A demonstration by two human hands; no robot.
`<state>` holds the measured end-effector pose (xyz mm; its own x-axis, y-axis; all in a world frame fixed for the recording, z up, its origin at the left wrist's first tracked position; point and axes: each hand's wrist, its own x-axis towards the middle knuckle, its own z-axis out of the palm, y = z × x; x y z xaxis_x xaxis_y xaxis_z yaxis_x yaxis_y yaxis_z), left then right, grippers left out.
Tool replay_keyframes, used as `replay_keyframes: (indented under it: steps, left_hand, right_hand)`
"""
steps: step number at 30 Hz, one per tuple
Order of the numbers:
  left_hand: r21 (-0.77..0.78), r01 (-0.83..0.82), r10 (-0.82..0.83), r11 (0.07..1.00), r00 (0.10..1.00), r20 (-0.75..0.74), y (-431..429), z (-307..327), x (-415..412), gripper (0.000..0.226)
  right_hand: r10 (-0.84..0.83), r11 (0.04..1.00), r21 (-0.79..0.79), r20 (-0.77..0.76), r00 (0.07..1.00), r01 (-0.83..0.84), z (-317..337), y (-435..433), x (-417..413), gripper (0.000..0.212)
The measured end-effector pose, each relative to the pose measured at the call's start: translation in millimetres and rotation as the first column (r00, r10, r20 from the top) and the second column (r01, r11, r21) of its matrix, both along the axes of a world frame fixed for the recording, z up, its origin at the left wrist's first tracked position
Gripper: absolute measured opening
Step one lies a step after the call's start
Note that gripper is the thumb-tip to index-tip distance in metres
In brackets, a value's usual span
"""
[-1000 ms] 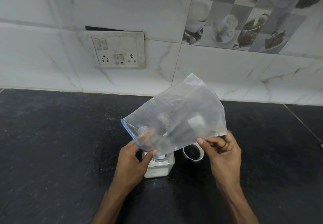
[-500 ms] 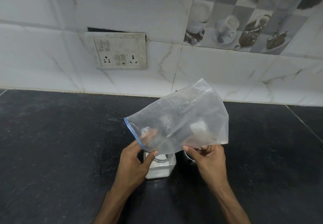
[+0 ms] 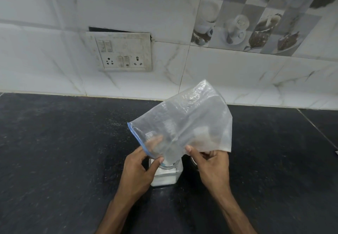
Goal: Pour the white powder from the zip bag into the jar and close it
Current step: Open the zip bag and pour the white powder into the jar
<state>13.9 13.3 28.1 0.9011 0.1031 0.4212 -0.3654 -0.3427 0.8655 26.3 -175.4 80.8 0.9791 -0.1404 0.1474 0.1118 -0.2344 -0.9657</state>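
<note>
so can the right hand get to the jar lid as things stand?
Probably not yet: the right hand is pinching the zip bag tilted over the jar. The lid sits just beneath it, mostly hidden; it would have to let go first.

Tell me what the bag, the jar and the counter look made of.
Bag: thin clear plastic film, crinkled and glossy, blue zip strip.
Jar: clear and rigid, glass or hard plastic; cannot tell which.
Counter: dark speckled stone, probably polished granite.
</note>
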Motion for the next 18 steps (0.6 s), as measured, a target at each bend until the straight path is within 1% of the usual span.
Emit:
replay_keyframes:
  steps: [1, 2, 4, 5, 7, 9, 11, 13, 15, 18]
  left_hand:
    - [0.004, 0.001, -0.001, 1.000, 1.000, 0.001, -0.1, 0.4, -0.2, 0.035]
    - [-0.001, -0.002, 0.002, 1.000, 1.000, 0.002, 0.1, 0.1, -0.1, 0.031]
    - [-0.008, -0.009, 0.009, 1.000, 1.000, 0.016, 0.3, 0.2, -0.2, 0.024]
    - [-0.001, -0.010, 0.010, 1.000, 1.000, 0.023, 0.1, 0.9, -0.4, 0.025]
    - [0.007, -0.006, 0.006, 1.000, 1.000, 0.021, -0.3, 2.0, -0.7, 0.034]
    - [0.008, -0.005, 0.005, 1.000, 1.000, 0.013, -0.5, 2.9, -0.7, 0.043]
    - [0.011, -0.006, 0.006, 1.000, 1.000, 0.016, -0.5, 2.3, -0.8, 0.047]
    - [0.015, -0.016, 0.015, 1.000, 1.000, 0.024, -0.7, 2.4, -1.3, 0.048]
    - [0.008, -0.015, 0.015, 1.000, 1.000, 0.022, -0.7, 1.4, -1.3, 0.043]
    - [0.005, -0.022, 0.022, 1.000, 1.000, -0.002, -1.2, -0.6, -2.0, 0.034]
  right_hand:
    - [0.017, 0.999, -0.040, -0.016, 1.000, -0.018, -1.7, 0.1, 0.3, 0.010]
    - [0.017, 0.998, -0.055, -0.020, 1.000, -0.018, -2.1, 0.6, 0.9, 0.008]
    - [-0.005, 1.000, -0.026, -0.033, 0.999, 0.004, -7.3, -0.5, 3.2, 0.013]
    - [-0.004, 1.000, -0.003, -0.054, 0.999, 0.004, -9.3, -0.4, 3.8, 0.018]
    - [0.013, 1.000, 0.007, -0.116, 0.993, -0.012, -11.9, 3.0, 4.6, 0.028]
    - [0.052, 0.998, -0.038, -0.160, 0.986, -0.059, -14.7, 7.2, 5.0, 0.026]
    - [0.090, 0.993, -0.068, -0.151, 0.984, -0.101, -14.0, 12.0, 4.1, 0.022]
    - [0.095, 0.994, -0.037, -0.104, 0.990, -0.099, -11.9, 14.1, 3.7, 0.028]
    - [0.072, 0.997, -0.011, -0.063, 0.995, -0.072, -8.9, 16.1, 4.4, 0.032]
    - [0.023, 0.999, -0.040, -0.039, 0.999, -0.024, -6.6, 20.0, 6.8, 0.028]
